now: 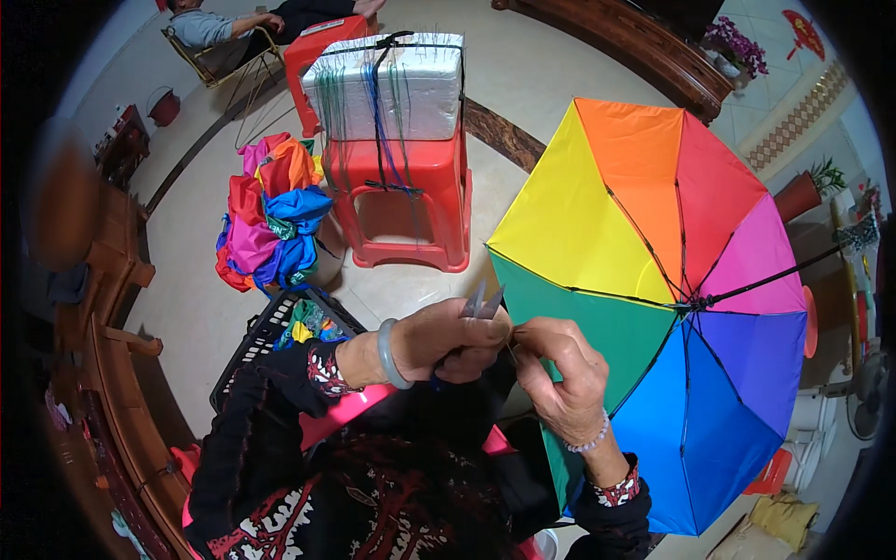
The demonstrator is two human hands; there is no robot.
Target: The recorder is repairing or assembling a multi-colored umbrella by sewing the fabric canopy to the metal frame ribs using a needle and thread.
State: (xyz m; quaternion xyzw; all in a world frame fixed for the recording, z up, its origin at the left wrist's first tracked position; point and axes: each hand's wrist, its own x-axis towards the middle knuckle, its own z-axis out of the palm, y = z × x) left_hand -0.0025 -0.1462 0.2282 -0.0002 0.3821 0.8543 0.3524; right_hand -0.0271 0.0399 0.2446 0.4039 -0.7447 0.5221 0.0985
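My left hand [457, 341] is closed around a small pair of scissors [482, 302], whose metal blades point up and stand slightly apart. Beside it, my right hand [565, 373] pinches thumb and forefinger together near the left fingertips; what it holds is too small to make out. An open rainbow umbrella [597, 252] spreads to the right with its ribs and black shaft showing. Its green panel lies behind and beneath my right hand.
A red stool [406, 219] carries a white foam block [411, 89] hung with coloured threads and stuck with needles. Left of it, bunched colourful fabric [275, 215] fills a container, near a black crate [252, 341]. A person [219, 28] reclines at the far left.
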